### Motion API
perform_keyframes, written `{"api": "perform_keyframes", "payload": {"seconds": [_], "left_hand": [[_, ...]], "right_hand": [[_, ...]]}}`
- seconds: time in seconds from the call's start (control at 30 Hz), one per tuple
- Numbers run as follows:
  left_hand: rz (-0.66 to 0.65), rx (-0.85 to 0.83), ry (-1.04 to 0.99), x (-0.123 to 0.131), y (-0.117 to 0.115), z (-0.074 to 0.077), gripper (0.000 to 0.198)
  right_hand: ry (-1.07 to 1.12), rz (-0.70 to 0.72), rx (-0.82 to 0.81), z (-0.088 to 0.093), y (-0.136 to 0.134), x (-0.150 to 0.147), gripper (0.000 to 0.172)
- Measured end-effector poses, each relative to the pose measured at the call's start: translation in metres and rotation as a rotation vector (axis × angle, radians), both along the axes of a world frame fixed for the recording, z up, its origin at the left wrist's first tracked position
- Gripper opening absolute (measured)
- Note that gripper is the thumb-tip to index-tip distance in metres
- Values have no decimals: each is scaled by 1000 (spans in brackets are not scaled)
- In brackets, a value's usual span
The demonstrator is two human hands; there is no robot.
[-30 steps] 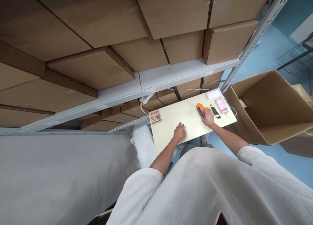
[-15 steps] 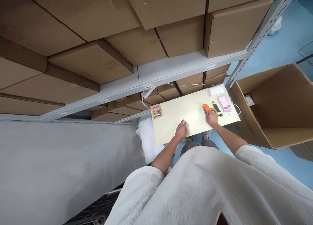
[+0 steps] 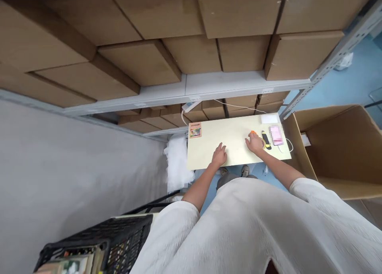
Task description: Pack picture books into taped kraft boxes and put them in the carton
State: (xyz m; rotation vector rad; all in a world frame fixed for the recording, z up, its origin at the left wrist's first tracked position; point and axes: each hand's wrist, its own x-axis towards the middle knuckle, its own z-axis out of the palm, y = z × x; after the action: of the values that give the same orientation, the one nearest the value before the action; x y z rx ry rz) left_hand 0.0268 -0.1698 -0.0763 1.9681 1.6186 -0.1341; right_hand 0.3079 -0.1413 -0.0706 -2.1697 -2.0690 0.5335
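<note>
Fingers (image 3: 221, 146) loosely spread and holding nothing, the left hand (image 3: 219, 156) was over the middle of the bench (image 3: 235, 131), close to its near edge; whether it touched the surface could not be told. The right hand (image 3: 254, 142), partly curled, lay farther right over an orange tool (image 3: 253, 132) — only the tool's far end showed, so whether it was gripped could not be told. Just right of that hand were a yellow tape roll (image 3: 264, 143) and a black-and-yellow cutter (image 3: 266, 140) — then a pink phone (image 3: 276, 135).
</note>
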Motion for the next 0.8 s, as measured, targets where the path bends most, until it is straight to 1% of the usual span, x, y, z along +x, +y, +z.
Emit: {"api": "perform_keyframes", "payload": {"seconds": [0.07,0.17,0.27,0.37,0.47,0.57,0.7,0.8], "left_hand": [[60,48,-11,-10,-3,4,61],[159,125,-9,-34,-10,10,61],[267,184,-2,-65,-20,15,59],[378,212,-20,-99,-37,17,58],[470,212,-50,-135,-60,15,58],[560,190,-71,-172,-88,11,59],[657,153,-81,-222,-125,6,59],[729,115,-75,-255,-149,2,59]], "right_hand": [[13,87,22,9,11,-16,35],[19,205,48,22,26,-49,35],[20,324,62,32,37,-88,35],[27,420,58,36,41,-132,36],[19,497,42,35,36,-179,37],[-1,566,12,32,24,-226,38],[-31,636,-24,27,8,-288,38],[-41,688,-33,25,1,-331,39]]}}
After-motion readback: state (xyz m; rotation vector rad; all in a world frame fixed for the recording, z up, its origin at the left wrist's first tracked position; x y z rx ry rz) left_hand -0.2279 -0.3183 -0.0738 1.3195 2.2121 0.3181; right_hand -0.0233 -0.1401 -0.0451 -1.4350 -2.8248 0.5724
